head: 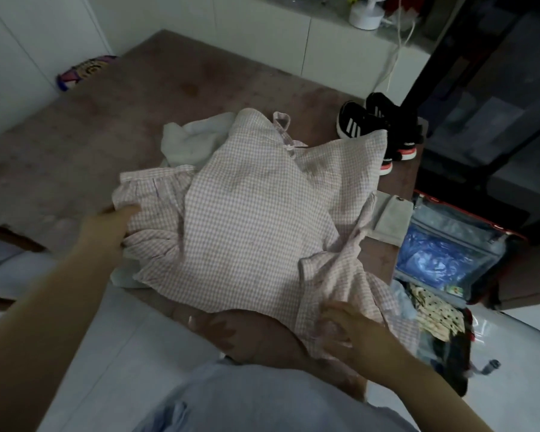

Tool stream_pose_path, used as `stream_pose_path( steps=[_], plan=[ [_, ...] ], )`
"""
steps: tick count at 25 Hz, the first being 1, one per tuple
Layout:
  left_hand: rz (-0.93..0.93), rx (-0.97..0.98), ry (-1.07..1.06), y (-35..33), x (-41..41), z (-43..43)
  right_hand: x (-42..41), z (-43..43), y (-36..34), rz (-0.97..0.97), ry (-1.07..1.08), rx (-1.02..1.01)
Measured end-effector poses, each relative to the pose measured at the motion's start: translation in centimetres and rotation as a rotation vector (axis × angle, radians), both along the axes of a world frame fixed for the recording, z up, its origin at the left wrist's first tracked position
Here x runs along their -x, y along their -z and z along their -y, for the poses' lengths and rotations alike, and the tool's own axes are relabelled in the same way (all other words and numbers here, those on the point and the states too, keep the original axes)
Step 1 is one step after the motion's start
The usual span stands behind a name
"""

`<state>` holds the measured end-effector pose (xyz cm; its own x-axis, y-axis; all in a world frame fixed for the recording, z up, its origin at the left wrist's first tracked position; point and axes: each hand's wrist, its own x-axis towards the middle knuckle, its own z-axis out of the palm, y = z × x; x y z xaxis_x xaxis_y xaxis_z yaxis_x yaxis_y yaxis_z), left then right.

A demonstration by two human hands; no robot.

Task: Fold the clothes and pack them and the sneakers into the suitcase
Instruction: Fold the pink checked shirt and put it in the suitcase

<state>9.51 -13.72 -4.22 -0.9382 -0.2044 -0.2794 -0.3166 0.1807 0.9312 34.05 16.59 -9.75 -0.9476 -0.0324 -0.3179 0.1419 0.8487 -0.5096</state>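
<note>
**Flatten Before Folding**

Working on the dress (247, 213), spread crumpled on the mat (75, 145) over a white garment (194, 135). Pinching its ruffled left edge with the left hand (109, 229); bunching its lower right corner in the curled fingers of the right hand (349, 332). Looks like mid-smoothing, with no fold made yet.

Draw both edges gently apart to take out the slack, then lay flat. Turn the strap (282, 120) and ruffles inward first, to get straight sides. Fold to a width likely to fit the suitcase (449, 254), lying open on the floor (106, 338) just right of the mat, with spotted cloth (434, 310) already inside. Keep the white garment from dragging along underneath. Mind the sneakers (374, 129), standing at the mat's far right corner just beyond the dress, not yet packed.

Around: brownish, blotchy, soft-looking mat. A grey folded piece (390, 216) at its right edge. A bright cushion (85, 70) at the far left. White cabinets (262, 35) behind, with a fan (365, 14) on top. Pale tiles underfoot, dim light throughout.
</note>
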Motion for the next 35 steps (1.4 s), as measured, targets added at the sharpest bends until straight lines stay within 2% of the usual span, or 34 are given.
stream_pose_path(
  steps=[1, 3, 5, 6, 8, 9, 10, 12, 15, 17, 18, 20, 21, 23, 24, 26, 28, 31, 33, 35],
  plan=[
    [-0.113, 0.0, -0.032, -0.8, -0.5, -0.1, 0.0, -0.1, 0.2, -0.012, 0.065, -0.001],
    [-0.331, 0.085, -0.035, -1.8, -1.5, -0.6, 0.1, -0.6, 1.1, -0.196, 0.22, -0.074],
    [-0.561, 0.228, 0.242, -3.6, -4.3, -3.0, 0.3, -1.4, 1.9, -0.239, 0.232, -0.259],
    [-0.67, 0.323, 0.469, -3.5, -5.1, -3.9, 0.3, -1.1, 2.3, -0.193, 0.217, -0.3],
    [-0.873, 0.729, 0.924, -1.4, -5.9, -5.6, 0.2, -0.6, 3.1, -0.147, 0.152, -0.358],
    [-0.95, 0.955, 1.077, 0.6, -5.9, -6.1, 0.2, -0.4, 3.7, -0.119, 0.125, -0.384],
    [-0.955, 1.124, 1.175, 2.5, -6.0, -6.3, 0.0, 0.0, 3.7, -0.07, 0.108, -0.402],
    [-0.909, 1.292, 1.259, 4.9, -6.3, -6.2, -0.3, 0.3, 4.1, -0.022, 0.143, -0.352],
    [-0.897, 1.329, 1.25, 6.6, -5.9, -4.1, -0.6, -0.3, 5.0, -0.035, 0.209, -0.358],
    [-0.823, 1.341, 1.3, 6.6, -5.0, -2.4, -0.7, -0.9, 5.3, -0.029, 0.165, -0.369],
    [-0.741, 1.253, 1.349, 5.8, -4.7, -1.8, -0.6, -1.3, 4.9, -0.01, 0.172, -0.334],
    [-0.597, 1.009, 1.297, 3.4, -3.4, -1.4, 0.0, -2.1, 4.2, -0.031, 0.319, -0.196],
    [-0.585, 0.906, 1.186, 2.7, -2.5, -1.4, 0.3, -2.4, 4.1, -0.085, 0.427, -0.153],
    [-0.612, 0.829, 0.854, 2.1, -0.8, -1.7, 1.4, -3.4, 3.9, -0.131, 0.655, -0.112],
    [-0.511, 0.785, 0.76, 2.1, 0.0, -1.9, 2.2, -3.7, 3.5, -0.068, 0.759, -0.05],
    [-0.209, 0.661, 0.765, 3.1, 0.9, -2.2, 3.6, -4.2, 3.7, 0.09, 0.875, 0.06],
    [-0.092, 0.608, 0.675, 4.0, 1.3, -2.4, 4.2, -4.6, 4.0, 0.168, 0.847, 0.085],
    [-0.034, 0.624, 0.408, 4.3, 2.0, -0.9, 4.0, -4.9, 3.6, 0.098, 0.918, 0.094],
    [0.021, 0.589, 0.45, 5.3, 2.2, 0.3, 3.5, -5.0, 3.7, 0.088, 0.931, 0.08],
    [0.056, 0.626, 0.623, 5.3, 2.6, 0.9, 3.1, -4.9, 3.6, 0.164, 0.795, 0.025]
  ],
)
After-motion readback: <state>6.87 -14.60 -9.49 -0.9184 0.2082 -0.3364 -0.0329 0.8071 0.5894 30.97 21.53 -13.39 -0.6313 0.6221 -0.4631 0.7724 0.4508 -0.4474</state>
